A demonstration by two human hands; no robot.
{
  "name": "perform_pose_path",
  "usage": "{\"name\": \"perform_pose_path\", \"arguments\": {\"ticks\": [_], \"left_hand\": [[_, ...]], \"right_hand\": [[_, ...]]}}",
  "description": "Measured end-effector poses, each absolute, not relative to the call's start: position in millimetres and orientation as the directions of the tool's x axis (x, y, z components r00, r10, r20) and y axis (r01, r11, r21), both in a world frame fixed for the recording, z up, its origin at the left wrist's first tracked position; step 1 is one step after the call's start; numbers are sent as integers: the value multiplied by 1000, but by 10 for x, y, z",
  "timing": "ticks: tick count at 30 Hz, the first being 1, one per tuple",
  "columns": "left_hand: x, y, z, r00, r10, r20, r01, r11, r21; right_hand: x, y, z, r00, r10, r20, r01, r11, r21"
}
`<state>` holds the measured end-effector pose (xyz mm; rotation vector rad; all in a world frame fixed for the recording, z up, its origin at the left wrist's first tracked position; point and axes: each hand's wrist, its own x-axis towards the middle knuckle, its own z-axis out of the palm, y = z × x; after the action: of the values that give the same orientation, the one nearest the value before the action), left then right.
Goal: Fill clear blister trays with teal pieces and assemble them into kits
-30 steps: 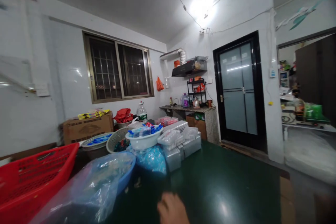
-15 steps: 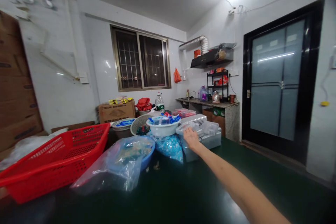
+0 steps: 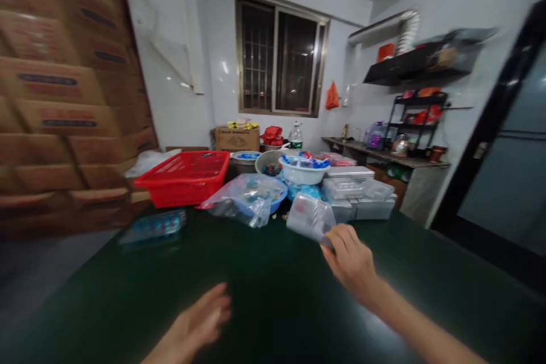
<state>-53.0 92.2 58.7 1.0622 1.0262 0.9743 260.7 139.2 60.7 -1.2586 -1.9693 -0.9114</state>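
Observation:
A clear plastic box [image 3: 310,216] hangs above the dark green table [image 3: 273,296], its near corner pinched in the closed fingers of my right hand [image 3: 350,259]. Behind it stand stacked clear plastic boxes [image 3: 362,196]. My left hand [image 3: 202,315], somewhat blurred, is low at the near side of the table; its fingers are stretched out and hold nothing. A blue basin [image 3: 279,200] partly covered by a clear plastic bag [image 3: 224,196] sits beyond the hands, to the left of the held box.
A red plastic basket [image 3: 183,187] stands at the left back. In front of it lies a clear package with blue contents [image 3: 157,224]. A white basin [image 3: 303,172] with blue items sits near the stack. Cardboard cartons [image 3: 55,119] are piled at the far left.
My right hand has come back from the stack, bringing a clear plastic box toward me. My left hand has entered the view. The camera has turned left and tilted down.

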Motion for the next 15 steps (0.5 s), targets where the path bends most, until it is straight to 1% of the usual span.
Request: {"name": "perform_pose_path", "arguments": {"ticks": [2,3,4,5,7,8,9,10,12,13,14,15], "left_hand": [[-414,859,541,242,949,-200,-241,259,936],[-365,810,517,284,936,-207,-324,296,898],[-330,749,494,399,902,-168,-499,367,785],[-313,676,475,441,892,-97,-647,391,655],[-340,507,449,442,896,38,-820,386,423],[-383,418,441,413,907,83,-862,360,358],[-441,332,431,394,913,108,-881,342,328],[-509,254,416,386,914,123,-887,331,323],[-658,134,356,378,916,137,-886,316,339],[-727,93,308,378,916,132,-883,314,349],[-788,64,249,371,921,122,-880,307,363],[-835,44,183,344,933,105,-878,279,389]], "right_hand": [[2172,1018,478,-370,306,877,840,514,175],[1960,848,417,-372,236,897,786,594,170],[1764,695,358,-368,191,910,746,645,166],[1590,561,302,-368,175,913,721,674,161],[1323,370,195,-393,185,901,690,707,156],[1233,313,146,-417,187,890,668,727,160],[1168,279,104,-444,179,878,633,756,166],[1124,261,72,-475,151,867,580,794,179],[1075,244,57,-540,135,831,486,856,178],[1058,231,81,-561,159,813,456,878,143],[1039,209,128,-576,210,790,436,897,80],[1011,180,195,-587,287,757,418,908,-20]]}}
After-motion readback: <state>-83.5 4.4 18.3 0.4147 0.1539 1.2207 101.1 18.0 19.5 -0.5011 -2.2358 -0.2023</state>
